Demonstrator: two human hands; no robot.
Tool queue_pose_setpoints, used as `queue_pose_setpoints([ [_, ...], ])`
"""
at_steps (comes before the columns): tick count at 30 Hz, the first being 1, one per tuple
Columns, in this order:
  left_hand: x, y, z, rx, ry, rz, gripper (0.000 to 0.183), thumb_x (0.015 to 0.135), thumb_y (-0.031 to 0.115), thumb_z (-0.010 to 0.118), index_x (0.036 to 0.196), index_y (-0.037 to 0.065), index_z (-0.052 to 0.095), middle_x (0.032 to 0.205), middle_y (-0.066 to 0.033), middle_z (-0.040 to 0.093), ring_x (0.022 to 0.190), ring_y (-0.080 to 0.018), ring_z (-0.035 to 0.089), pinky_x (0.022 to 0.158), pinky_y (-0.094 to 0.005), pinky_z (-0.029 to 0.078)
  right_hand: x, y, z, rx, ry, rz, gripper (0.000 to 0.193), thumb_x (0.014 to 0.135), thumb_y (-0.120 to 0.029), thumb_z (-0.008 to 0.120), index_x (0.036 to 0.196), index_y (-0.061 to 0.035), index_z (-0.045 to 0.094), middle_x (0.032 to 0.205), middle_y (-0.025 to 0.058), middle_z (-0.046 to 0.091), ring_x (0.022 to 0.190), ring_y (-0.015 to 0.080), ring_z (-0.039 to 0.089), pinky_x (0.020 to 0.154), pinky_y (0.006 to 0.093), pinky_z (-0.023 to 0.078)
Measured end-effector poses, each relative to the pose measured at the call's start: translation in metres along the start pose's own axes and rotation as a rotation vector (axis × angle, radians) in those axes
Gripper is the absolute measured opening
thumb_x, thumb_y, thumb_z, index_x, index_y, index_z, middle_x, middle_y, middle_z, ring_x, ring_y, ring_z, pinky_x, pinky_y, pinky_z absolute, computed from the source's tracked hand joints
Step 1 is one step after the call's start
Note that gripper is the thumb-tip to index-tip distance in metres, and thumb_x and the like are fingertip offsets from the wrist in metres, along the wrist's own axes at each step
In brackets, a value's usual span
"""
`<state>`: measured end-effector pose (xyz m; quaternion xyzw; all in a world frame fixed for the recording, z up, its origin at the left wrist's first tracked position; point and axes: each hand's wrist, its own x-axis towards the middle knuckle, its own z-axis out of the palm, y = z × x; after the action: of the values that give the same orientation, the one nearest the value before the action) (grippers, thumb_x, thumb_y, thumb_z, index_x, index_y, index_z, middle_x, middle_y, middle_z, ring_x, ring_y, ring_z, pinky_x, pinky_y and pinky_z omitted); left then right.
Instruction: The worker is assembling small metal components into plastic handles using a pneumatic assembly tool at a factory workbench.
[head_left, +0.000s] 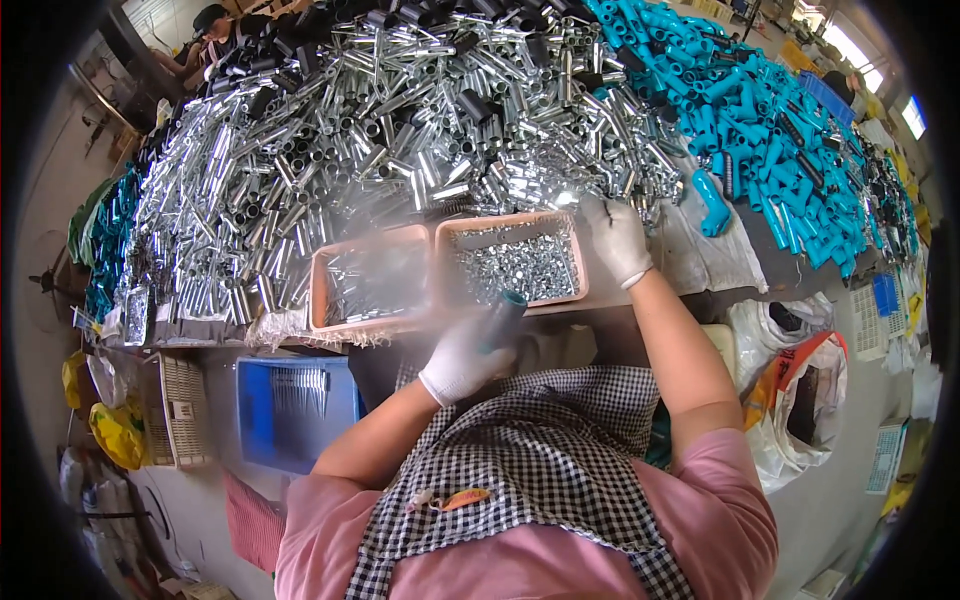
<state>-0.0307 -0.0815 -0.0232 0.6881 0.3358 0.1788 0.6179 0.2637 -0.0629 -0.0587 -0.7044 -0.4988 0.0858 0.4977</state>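
Observation:
In my white-gloved left hand (462, 362), in front of the trays, is a short dark teal tube-like piece (507, 310), its round end up. The fingers are wrapped round its lower part. My right hand (618, 240), gloved too, is at the right rim of the small-parts tray (582, 262), by the edge of the silver tube heap (400, 120). Its fingers are bent together; what they hold, if anything, is hidden. Small shiny metal pieces (515, 268) fill that tray. Beside it, a second pinkish tray (320, 290) holds thin metal pins (352, 290), partly blurred by a hazy patch.
Teal plastic elbow-shaped pieces (790, 170) are heaped at the right, with one lone teal piece (711, 204) on the cloth. Below the table edge stand a blue bin (258, 420), a cream crate (180, 410) and white sacks (790, 440). Another person (215, 35) is at the far left.

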Motion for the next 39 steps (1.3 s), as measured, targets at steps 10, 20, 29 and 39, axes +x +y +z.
queue_pose_setpoints([
  [10,0.001,-0.015,-0.001,0.112,0.018,0.103,0.028,0.078,0.008,0.069,0.100,-0.001,0.056,0.068,-0.0016,0.059,0.055,-0.0078,0.056,0.050,-0.0240,0.046,0.010,0.014,-0.004,-0.287,-0.035,-0.052,0.048,0.092,-0.044,0.062,0.069,-0.0017,0.064,0.064,0.0222,0.059,0.058,0.0394,0.057,0.055,0.0424,0.045],
  [20,-0.002,-0.013,-0.011,0.306,0.107,0.120,0.042,0.071,0.017,0.075,0.104,-0.004,0.059,0.081,-0.0117,0.066,0.071,-0.0181,0.065,0.068,-0.0326,0.053,-0.018,-0.071,-0.037,0.308,-0.191,-0.026,0.013,0.090,-0.012,0.066,0.094,-0.0004,0.062,0.072,0.0048,0.061,0.060,0.0109,0.058,0.054,0.0270,0.047],
  [29,-0.003,0.012,-0.006,0.691,-0.038,0.424,0.033,0.072,0.023,0.081,0.095,0.004,0.066,0.079,-0.0174,0.069,0.070,-0.0348,0.068,0.064,-0.0413,0.054,-0.085,-0.090,-0.058,0.102,-0.549,-0.703,0.014,0.081,-0.007,0.069,0.094,-0.0071,0.063,0.081,0.0102,0.066,0.072,0.0304,0.066,0.063,0.0401,0.053],
  [39,0.007,-0.013,0.015,0.411,-0.329,0.128,0.041,0.071,0.024,0.080,0.101,0.000,0.066,0.088,-0.0195,0.068,0.079,-0.0321,0.068,0.073,-0.0378,0.054,-0.060,-0.041,-0.125,-0.379,-0.572,-0.519,0.093,0.068,-0.026,0.080,0.148,-0.0091,0.034,0.120,0.0160,0.063,0.106,0.0301,0.064,0.097,0.0388,0.050],
])
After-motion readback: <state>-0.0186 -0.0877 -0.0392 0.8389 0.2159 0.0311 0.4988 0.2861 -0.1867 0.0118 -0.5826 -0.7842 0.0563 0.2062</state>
